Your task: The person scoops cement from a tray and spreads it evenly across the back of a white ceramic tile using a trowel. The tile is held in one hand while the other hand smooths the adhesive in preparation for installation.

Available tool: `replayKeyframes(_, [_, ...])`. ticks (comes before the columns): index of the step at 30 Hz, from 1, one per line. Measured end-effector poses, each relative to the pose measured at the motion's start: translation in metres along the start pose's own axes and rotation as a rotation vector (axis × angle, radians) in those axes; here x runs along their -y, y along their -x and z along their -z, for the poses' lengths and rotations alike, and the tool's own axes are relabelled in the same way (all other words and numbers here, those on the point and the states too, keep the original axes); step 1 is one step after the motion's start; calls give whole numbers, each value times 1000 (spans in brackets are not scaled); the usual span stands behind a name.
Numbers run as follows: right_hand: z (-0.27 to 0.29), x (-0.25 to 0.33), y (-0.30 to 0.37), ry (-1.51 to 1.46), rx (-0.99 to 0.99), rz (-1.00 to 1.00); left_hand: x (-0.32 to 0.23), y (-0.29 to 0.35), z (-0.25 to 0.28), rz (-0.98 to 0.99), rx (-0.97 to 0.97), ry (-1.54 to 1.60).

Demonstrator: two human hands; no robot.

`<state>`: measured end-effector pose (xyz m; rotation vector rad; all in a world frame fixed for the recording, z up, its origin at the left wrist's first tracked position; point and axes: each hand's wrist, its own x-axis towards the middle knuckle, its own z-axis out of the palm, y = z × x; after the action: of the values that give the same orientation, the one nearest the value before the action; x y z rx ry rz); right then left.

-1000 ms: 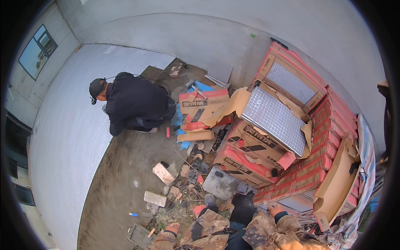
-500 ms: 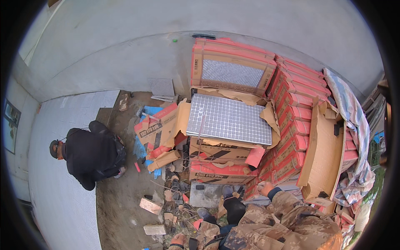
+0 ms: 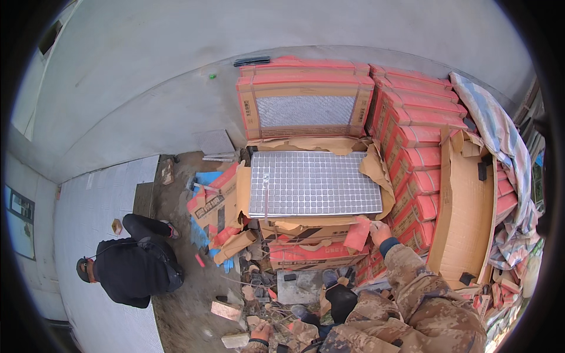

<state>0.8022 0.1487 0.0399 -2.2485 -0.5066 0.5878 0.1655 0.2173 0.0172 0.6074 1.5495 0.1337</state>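
The tile (image 3: 315, 183) is gray with a grid of little squares. In front of the tile, the torn flap (image 3: 356, 233) is red and the person's right sleeve (image 3: 409, 270) is brown camouflage. Behind the tile, the carton (image 3: 303, 88) is red and brown. Right of the tile, the tarp (image 3: 493, 122) has blue and white stripes. Left of the tile, the co-worker's jacket (image 3: 126, 270) is black.

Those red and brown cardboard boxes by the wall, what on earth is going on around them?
A person in brown camouflage sleeves has the right hand at a torn red cardboard flap on an opened brown carton; whether it grips the flap is unclear. A flat grey tile patterned with small squares lies on top. The left hand is low, beside scattered rubble. Off to the left, a co-worker in black is bent low over pale grey flooring.
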Motion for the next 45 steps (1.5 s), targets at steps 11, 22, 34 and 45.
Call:
replayKeyframes(11, [-9, -16, -92, 245, -128, 83, -101, 11, -88, -124, 93, 28])
replayKeyframes(22, [-19, -33, -110, 431, -203, -80, -292, -75, -155, -432, 6, -40])
replayKeyframes(34, [-19, -29, -118, 639, -196, -112, -409, -186, -201, -934, -282, -818])
replayKeyframes(45, [-16, -67, -122, 279, -236, -78, -418, -191, -228, -1046, -227, -690])
